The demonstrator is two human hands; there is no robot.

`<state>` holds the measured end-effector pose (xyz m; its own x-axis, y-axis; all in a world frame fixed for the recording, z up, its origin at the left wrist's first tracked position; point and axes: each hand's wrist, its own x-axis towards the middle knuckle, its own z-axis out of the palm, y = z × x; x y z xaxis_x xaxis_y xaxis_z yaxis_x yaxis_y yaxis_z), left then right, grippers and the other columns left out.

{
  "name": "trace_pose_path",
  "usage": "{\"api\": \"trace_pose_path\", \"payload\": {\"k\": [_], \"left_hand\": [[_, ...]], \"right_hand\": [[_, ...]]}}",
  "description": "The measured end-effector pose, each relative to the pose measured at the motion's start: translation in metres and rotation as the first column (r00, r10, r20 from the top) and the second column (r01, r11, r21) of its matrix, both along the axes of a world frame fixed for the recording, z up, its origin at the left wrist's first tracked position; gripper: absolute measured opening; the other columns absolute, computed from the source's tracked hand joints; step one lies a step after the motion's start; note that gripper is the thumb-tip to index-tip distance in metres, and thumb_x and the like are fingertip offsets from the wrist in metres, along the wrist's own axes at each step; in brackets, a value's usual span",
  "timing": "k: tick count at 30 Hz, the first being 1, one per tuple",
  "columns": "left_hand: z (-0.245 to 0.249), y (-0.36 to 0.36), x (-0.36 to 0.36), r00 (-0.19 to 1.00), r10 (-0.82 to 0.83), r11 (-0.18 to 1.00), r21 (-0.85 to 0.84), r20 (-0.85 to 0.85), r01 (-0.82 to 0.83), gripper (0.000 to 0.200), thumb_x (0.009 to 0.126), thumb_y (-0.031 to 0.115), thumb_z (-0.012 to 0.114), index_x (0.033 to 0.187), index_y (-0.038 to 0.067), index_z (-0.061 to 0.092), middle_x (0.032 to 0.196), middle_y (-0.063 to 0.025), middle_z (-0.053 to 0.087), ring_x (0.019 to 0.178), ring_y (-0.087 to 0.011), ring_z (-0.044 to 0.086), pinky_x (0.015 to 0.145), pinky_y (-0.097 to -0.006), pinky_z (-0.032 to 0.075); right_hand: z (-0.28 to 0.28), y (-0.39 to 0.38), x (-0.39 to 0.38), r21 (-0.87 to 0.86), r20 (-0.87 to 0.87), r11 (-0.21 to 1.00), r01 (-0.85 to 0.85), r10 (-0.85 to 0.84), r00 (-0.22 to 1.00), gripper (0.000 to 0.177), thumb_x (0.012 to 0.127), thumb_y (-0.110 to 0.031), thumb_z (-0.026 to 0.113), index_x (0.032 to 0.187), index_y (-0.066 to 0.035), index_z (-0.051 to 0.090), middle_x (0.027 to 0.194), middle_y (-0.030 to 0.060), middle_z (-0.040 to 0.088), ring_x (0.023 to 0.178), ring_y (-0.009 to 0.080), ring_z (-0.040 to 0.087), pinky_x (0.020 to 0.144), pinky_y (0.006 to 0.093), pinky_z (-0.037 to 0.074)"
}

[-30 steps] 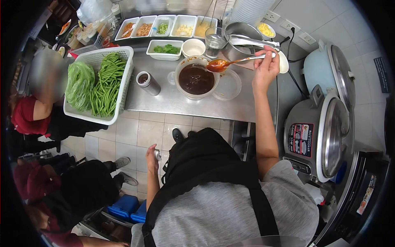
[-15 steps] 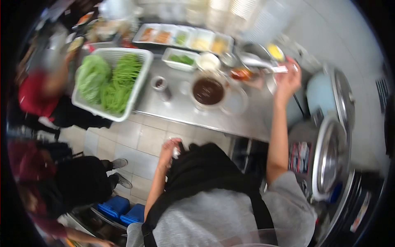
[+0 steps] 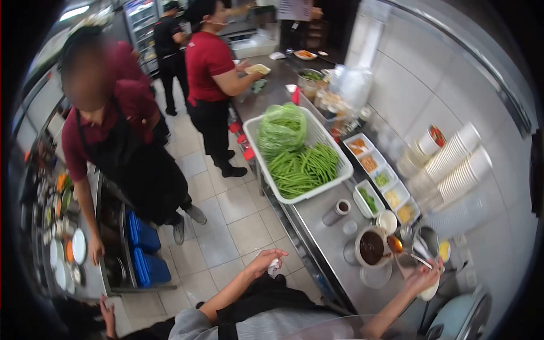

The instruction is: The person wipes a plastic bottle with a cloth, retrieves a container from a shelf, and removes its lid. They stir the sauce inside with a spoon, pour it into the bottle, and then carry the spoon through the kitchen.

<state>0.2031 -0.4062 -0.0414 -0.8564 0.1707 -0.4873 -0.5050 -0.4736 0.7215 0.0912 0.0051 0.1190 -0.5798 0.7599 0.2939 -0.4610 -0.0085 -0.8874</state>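
Observation:
My right hand is closed on the handle of a ladle. Orange-red sauce shows in the ladle's bowl, at the right rim of a round tub of dark brown sauce. My left hand hangs low over the floor in front of the counter, curled around a crumpled white tissue or cloth. A clear lid lies just in front of the tub. Behind the ladle stands a metal pot with a utensil in it.
A white basket of green beans and bagged greens stands on the steel counter. Topping trays and stacked cups line the wall. Co-workers stand left and ahead; one person's hand is above the left-hand counter.
My view has swung left and up, bringing the co-workers and left-hand counter into sight. The ladle remains in my right hand and the white tissue or cloth in my left.

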Motion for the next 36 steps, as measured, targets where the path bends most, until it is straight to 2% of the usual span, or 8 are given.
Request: {"api": "trace_pose_path", "payload": {"k": [7,9,11,16,19,28,32,36], "left_hand": [[0.016,-0.025,-0.009,0.923,0.33,0.843,0.38,0.197,-0.382,0.025,0.093,0.023,0.045,0.108,0.004,0.053,0.068,-0.0026,0.055,0.062,-0.0133,0.053,0.056,-0.0268,0.044],[0.021,-0.042,-0.018,0.91,0.361,0.821,0.393,0.203,-0.413,0.025,0.092,0.023,0.047,0.108,0.005,0.052,0.069,-0.0029,0.054,0.064,-0.0143,0.053,0.056,-0.0271,0.045],[0.028,-0.062,-0.028,0.898,0.39,0.814,0.379,0.204,-0.44,0.025,0.092,0.024,0.048,0.108,0.005,0.052,0.069,-0.0031,0.053,0.064,-0.0146,0.053,0.056,-0.0269,0.045],[0.025,-0.154,-0.032,0.857,0.488,0.739,0.445,0.164,-0.506,0.024,0.091,0.022,0.049,0.107,0.004,0.052,0.072,-0.0042,0.054,0.069,-0.0165,0.053,0.062,-0.0305,0.046],[0.043,-0.224,-0.03,0.798,0.574,0.728,0.332,0.183,-0.6,0.023,0.091,0.022,0.049,0.106,0.004,0.052,0.072,-0.0046,0.054,0.069,-0.0166,0.053,0.061,-0.0307,0.045],[0.087,-0.412,-0.072,0.771,0.637,0.768,-0.092,0.006,-0.634,0.024,0.092,0.022,0.048,0.108,0.004,0.051,0.08,-0.0043,0.056,0.072,-0.0154,0.057,0.063,-0.0274,0.048],[0.105,-0.486,-0.135,0.828,0.55,0.781,-0.285,-0.111,-0.557,0.022,0.092,0.016,0.048,0.112,0.007,0.051,0.087,-0.0021,0.057,0.073,-0.0099,0.055,0.065,-0.0238,0.046],[0.126,-0.569,-0.203,0.875,0.391,0.649,-0.589,-0.285,-0.481,0.022,0.089,0.011,0.047,0.11,0.007,0.053,0.085,-0.0003,0.053,0.075,-0.0076,0.049,0.064,-0.0229,0.041]], "right_hand": [[0.055,-0.109,-0.016,0.03,-0.139,0.981,-0.19,0.192,0.972,0.03,0.092,-0.017,0.046,0.117,0.0,0.048,0.082,0.0059,0.053,0.051,0.0042,0.035,0.048,0.0162,0.027],[0.063,-0.16,-0.031,-0.033,-0.164,0.962,-0.272,0.263,0.951,0.03,0.092,-0.019,0.046,0.115,0.001,0.047,0.082,0.0055,0.052,0.05,0.0033,0.032,0.045,0.0155,0.023],[0.056,-0.207,-0.052,-0.154,-0.178,0.914,-0.376,0.349,0.92,0.025,0.093,-0.02,0.045,0.111,-0.003,0.048,0.082,0.0064,0.053,0.052,0.0042,0.042,0.044,0.0153,0.029],[0.042,-0.36,-0.09,-0.145,-0.212,0.704,-0.695,0.664,0.717,0.018,0.094,-0.019,0.043,0.104,-0.004,0.046,0.079,0.0114,0.056,0.045,0.0101,0.046,0.039,0.0198,0.037],[0.041,-0.454,-0.112,-0.228,-0.244,0.603,-0.764,0.724,0.645,0.017,0.095,-0.018,0.04,0.104,-0.004,0.044,0.081,0.0123,0.055,0.047,0.012,0.047,0.042,0.0212,0.039],[0.032,-0.7,-0.19,-0.11,-0.352,0.464,-0.879,0.809,0.471,0.016,0.095,-0.013,0.037,0.106,-0.001,0.037,0.09,0.0164,0.054,0.052,0.0182,0.054,0.051,0.0254,0.047],[0.021,-0.798,-0.219,-0.028,-0.354,0.384,-0.923,0.86,0.369,0.014,0.095,-0.012,0.035,0.103,-0.001,0.035,0.096,0.0162,0.051,0.059,0.0187,0.057,0.057,0.0274,0.049],[0.015,-0.904,-0.255,0.022,-0.36,0.262,-0.965,0.902,0.237,0.013,0.096,-0.012,0.033,0.103,-0.001,0.035,0.1,0.0149,0.049,0.068,0.0189,0.059,0.067,0.0297,0.05]]}}
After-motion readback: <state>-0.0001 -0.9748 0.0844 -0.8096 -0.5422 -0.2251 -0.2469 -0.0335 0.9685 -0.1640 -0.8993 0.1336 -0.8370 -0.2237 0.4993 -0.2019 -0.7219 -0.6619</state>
